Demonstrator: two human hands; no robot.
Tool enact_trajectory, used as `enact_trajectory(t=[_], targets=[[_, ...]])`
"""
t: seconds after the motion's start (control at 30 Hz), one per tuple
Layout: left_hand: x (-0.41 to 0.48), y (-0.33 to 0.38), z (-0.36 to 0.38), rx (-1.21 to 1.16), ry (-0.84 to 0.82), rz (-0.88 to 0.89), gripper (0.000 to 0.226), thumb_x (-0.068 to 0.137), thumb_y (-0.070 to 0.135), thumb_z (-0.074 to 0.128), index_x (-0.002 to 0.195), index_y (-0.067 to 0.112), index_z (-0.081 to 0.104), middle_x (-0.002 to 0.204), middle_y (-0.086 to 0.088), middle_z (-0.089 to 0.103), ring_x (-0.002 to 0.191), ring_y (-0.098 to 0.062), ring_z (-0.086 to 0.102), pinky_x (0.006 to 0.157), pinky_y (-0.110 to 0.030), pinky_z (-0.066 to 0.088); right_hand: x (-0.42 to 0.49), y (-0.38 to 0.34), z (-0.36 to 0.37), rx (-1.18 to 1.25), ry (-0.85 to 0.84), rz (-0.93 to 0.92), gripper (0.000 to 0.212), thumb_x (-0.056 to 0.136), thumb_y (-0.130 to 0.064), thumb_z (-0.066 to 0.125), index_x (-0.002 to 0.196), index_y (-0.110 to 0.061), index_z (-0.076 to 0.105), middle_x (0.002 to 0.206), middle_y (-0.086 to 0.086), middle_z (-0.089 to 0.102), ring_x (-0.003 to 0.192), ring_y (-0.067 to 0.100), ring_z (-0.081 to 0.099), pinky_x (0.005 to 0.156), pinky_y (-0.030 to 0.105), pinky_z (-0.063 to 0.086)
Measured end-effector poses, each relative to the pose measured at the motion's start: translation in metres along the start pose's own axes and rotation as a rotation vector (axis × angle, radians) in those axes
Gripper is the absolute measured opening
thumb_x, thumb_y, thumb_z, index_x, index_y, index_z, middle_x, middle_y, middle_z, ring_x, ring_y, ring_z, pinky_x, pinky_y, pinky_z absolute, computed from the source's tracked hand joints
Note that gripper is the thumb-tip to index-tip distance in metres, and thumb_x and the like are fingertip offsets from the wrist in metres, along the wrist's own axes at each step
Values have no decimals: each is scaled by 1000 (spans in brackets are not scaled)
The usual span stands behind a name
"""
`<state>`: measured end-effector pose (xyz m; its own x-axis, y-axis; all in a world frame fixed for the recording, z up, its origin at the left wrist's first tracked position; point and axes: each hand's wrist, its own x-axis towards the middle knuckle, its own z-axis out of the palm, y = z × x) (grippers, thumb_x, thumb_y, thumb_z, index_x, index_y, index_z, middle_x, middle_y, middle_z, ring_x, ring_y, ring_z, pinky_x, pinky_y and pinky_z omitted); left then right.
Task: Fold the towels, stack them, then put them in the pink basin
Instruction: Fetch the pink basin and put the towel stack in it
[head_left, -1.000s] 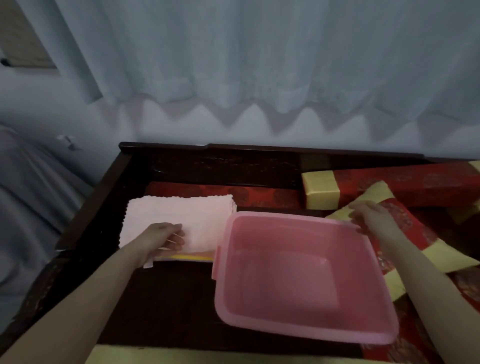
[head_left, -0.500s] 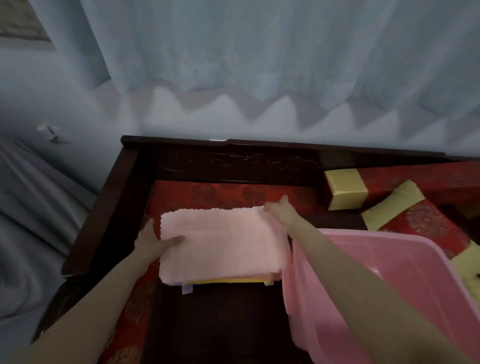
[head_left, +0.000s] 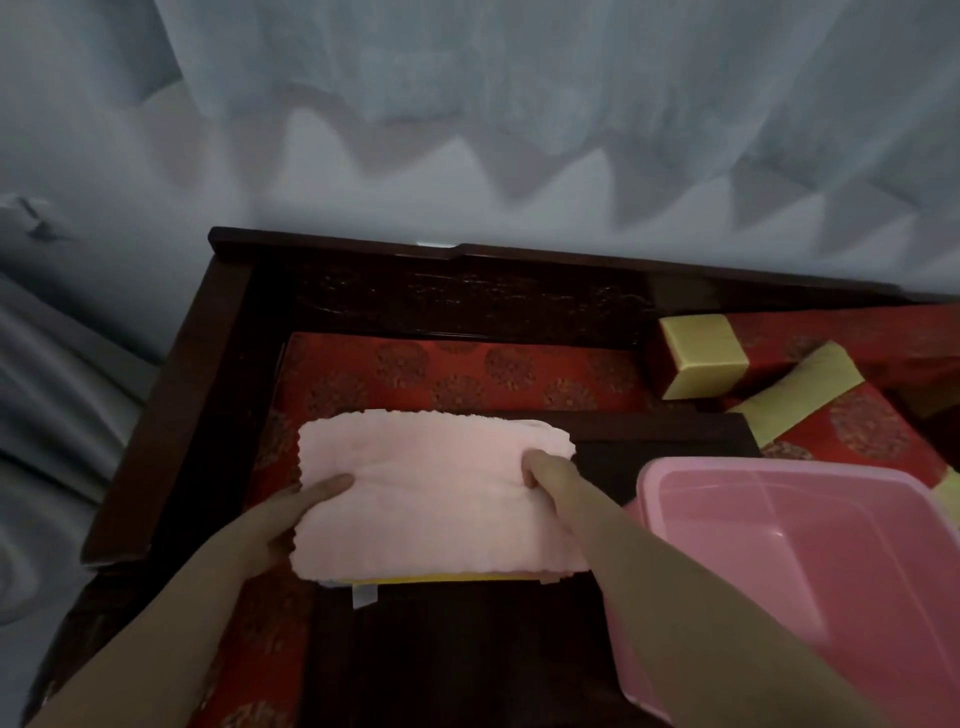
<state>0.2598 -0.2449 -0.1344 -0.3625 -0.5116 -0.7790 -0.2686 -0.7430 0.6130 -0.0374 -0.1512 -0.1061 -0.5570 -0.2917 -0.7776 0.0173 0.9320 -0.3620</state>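
While left hand (head_left: 291, 525) and right hand (head_left: 545, 474) grip towel stack (head_left: 431, 499) by its sides, it's the transfer step: lift level, lower into pink basin (head_left: 810, 499) at 3 o'clock.

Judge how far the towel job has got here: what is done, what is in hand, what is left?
Done: a folded pink terry towel lies stacked on a yellow towel. In hand: the left hand and right hand grip the stack at its sides. Left: the pink plastic basin beside it shows no towel; the stack must go in.

Dim, soft blur, wide-angle bend at edges.
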Motion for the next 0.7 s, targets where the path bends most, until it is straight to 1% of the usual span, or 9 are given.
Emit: enact_trajectory(t=[0.13, 0.2, 0.3, 0.37, 0.43, 0.5, 0.53, 0.63, 0.7], targets=[[-8, -4, -23, -67, 22, 19, 28, 82, 28, 67, 108, 18, 63, 93, -4, 77, 102, -26, 65, 84, -38, 50, -15, -5, 11, 68, -136, -16, 66, 46, -18, 57, 110, -2, 63, 97, 10, 63, 76, 25, 60, 60, 23, 46], [-10, -7, -31, -79, 38, 12, 39, 75, 30, 70, 111, 17, 63, 100, -7, 76, 104, -27, 65, 87, -40, 49, -14, -4, 10, 22, -190, -27, 55, 53, -25, 65, 103, -5, 66, 100, 8, 67, 86, 25, 64, 72, 27, 52], [-11, -7, -34, -85, 48, 0, 49, 69, 32, 73, 113, 15, 62, 111, -11, 71, 106, -27, 64, 90, -41, 49, -9, 1, 7, 7, -189, -44, 74, 44, -40, 74, 112, -11, 64, 110, 8, 67, 97, 25, 64, 86, 34, 53], [-13, -6, -31, -81, 52, 6, 51, 68, 33, 73, 114, 14, 62, 112, -12, 70, 106, -28, 64, 91, -42, 48, -9, 3, 5, 14, -186, -26, 73, 47, -41, 76, 113, -11, 63, 108, 10, 66, 96, 26, 63, 82, 35, 53], [-15, -6, -32, -82, 68, 11, 52, 71, 32, 73, 118, 13, 60, 113, -12, 69, 106, -28, 63, 90, -41, 48, -16, 3, 0, 30, -245, 34, 47, 63, -38, 76, 101, -11, 68, 101, 11, 68, 91, 28, 63, 78, 35, 52], [-18, -5, -34, -89, 83, 20, 53, 73, 30, 72, 122, 12, 59, 114, -13, 68, 106, -29, 63, 86, -40, 49, -19, 5, -6, 72, -313, 66, 32, 69, -35, 78, 90, -12, 71, 97, 11, 70, 93, 28, 64, 85, 37, 52], [-21, -4, -35, -86, 91, 23, 56, 71, 31, 73, 122, 12, 59, 114, -13, 68, 106, -30, 63, 86, -40, 50, -22, 7, -8, 105, -344, 53, 28, 69, -32, 80, 86, -12, 72, 93, 11, 71, 91, 27, 65, 84, 36, 53], [-33, -2, -38, -61, 113, 38, 62, 64, 32, 76, 120, 12, 60, 113, -14, 69, 106, -30, 63, 87, -41, 50, -28, 15, -5, 201, -393, 30, 20, 70, -27, 80, 80, -12, 70, 78, 9, 70, 74, 24, 65, 66, 32, 52], [-43, 1, -37, -47, 126, 49, 59, 64, 31, 77, 117, 12, 61, 110, -14, 70, 104, -31, 64, 85, -41, 51, -35, 18, -2, 259, -418, 19, 21, 69, -27, 80, 79, -11, 70, 78, 10, 70, 75, 25, 65, 72, 34, 54]])
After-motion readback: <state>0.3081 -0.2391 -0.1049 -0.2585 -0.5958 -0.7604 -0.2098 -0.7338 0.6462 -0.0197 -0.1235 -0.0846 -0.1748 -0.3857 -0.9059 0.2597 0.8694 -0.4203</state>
